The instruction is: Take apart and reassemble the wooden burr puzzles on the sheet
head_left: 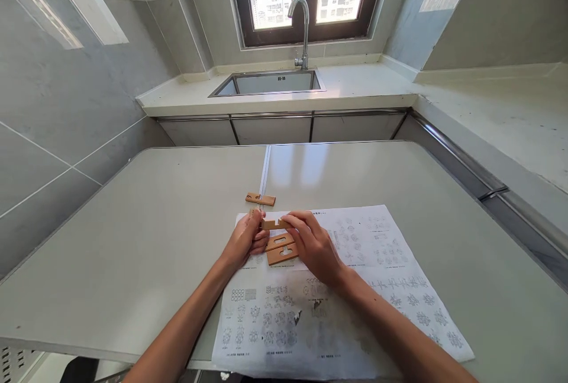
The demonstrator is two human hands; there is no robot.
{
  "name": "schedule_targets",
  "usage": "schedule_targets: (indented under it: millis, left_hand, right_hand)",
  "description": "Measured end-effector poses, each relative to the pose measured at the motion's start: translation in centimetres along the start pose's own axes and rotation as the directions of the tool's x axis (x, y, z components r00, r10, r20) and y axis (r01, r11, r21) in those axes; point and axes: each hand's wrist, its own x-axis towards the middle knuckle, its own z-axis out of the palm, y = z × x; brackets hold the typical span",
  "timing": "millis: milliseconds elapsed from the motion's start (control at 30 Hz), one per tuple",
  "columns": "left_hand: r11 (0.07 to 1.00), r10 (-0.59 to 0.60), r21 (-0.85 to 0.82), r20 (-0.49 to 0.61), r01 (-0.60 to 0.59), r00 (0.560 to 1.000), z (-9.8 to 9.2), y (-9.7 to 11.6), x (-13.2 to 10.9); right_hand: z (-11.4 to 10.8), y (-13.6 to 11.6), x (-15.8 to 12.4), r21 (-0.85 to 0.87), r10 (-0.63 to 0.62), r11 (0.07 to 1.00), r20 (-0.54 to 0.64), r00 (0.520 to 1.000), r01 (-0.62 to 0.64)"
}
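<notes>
Above the paper, a small notched wooden piece (275,225) is held level between my two hands. My left hand (247,235) is closed around its left end, and the fingers hide that end. My right hand (314,245) grips the right end with thumb and fingers. Just below, two flat wooden pieces with cut-out slots lie side by side on the sheet: an upper slotted piece (270,246) and a lower slotted piece (274,258). My right fingers partly cover their right ends. Farther off, another wooden piece (267,200) with cut-outs rests on the table beyond the paper.
A large printed sheet (355,312) with line diagrams and small tears lies on the pale table (133,241). Behind the table stands a counter (355,81) with a sink (266,94) and a tall faucet (305,34) under a window. Tiled walls and another counter flank the sides.
</notes>
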Motion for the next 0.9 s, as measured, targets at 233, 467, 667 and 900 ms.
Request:
schedule_targets:
  millis: [233,467,667,900]
  left_hand:
    - [0.992,0.065,0.097,0.116,-0.076,0.991,0.2,-0.5,-0.2]
    - [0.953,0.107,0.268,0.132,-0.139,0.985,0.2,-0.4,-0.4]
    - [0.923,0.098,0.366,0.083,-0.121,0.992,0.4,-0.4,-0.6]
    - [0.993,-0.009,-0.113,0.145,0.026,0.989,-0.1,-1.0,0.3]
  right_hand:
    - [-0.1,-0.1,0.2,0.106,0.056,0.993,0.035,0.998,-0.059]
    - [-0.6,-0.3,0.7,0.461,0.362,0.778,0.228,0.904,-0.428]
    - [-0.7,0.2,0.9,0.631,0.484,0.513,0.346,0.803,-0.581]
    - [-1.0,0.2,1.1,0.654,0.517,0.472,0.338,0.787,-0.591]
